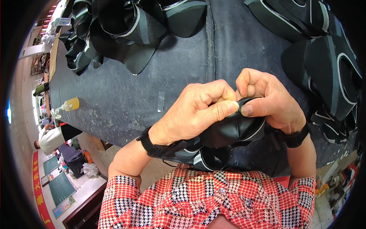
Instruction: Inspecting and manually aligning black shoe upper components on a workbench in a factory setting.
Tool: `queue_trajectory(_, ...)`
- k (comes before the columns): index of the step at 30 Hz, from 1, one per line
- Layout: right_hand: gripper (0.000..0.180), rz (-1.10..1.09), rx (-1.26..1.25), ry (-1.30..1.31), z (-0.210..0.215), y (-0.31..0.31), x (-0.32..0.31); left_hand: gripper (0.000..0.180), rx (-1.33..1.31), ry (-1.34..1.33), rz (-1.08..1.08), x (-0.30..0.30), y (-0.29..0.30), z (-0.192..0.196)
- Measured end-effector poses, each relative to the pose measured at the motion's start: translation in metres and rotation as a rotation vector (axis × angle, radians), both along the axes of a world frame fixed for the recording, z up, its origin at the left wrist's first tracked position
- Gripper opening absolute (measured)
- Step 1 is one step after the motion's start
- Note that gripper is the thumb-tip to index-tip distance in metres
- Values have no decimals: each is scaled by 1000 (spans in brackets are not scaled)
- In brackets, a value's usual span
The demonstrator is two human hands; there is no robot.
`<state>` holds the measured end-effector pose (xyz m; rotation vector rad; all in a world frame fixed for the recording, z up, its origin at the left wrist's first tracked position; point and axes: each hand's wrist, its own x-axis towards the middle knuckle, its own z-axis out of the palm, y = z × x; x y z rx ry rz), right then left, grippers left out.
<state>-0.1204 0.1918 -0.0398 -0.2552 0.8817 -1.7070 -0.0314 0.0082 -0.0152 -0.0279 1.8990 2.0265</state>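
Grasping a glossy black piece [219, 133] by one edge, pinched between thumb and fingers of left hand [192, 110] and right hand [280, 103], thumb tips close together. Set at a broad dark table [122, 91], cut off by the top of view. Heaped on it at upper left and at right, two piles of pale-edged black pieces, left pile [133, 57] and right pile [324, 61], both running out of view, hard to separate within. Held just in front of the checked shirt [213, 194], over the table's near side, partly covered by both hands; cannot tell its lower end from the pale-edged material below. Turned with pinched edge away from the body, crease running back toward the shirt; cannot settle the full long axis. Smaller, near the table's left edge, a yellow bottle [71, 104]. Smallest, a greyish strip [161, 101], hard to identify.
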Motion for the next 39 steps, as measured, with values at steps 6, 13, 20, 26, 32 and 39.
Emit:
queue_trajectory(6, 25, 10, 1, -62, 4, 1, 1, 13, -15, -53, 21, 1, 2, 2)
queue_trajectory(13, 26, -84, 119, -33, 7, 5, 5, 12, -70, -9, 6, -1, 3, 1)
queue_trajectory(20, 19, -188, 59, -107, -4, 3, 20, 13, -152, 46, -17, 5, 10, 2)
queue_trajectory(26, 20, -81, 109, 80, -4, 9, 16, 14, -317, 155, 7, 9, 19, 6)
queue_trajectory(32, 24, -108, 142, 148, 29, 27, 26, 10, -425, 191, 39, 15, 37, 27)
queue_trajectory(39, 17, -119, 34, 216, 20, 47, 40, 8, -204, 69, 79, 24, 56, 26)
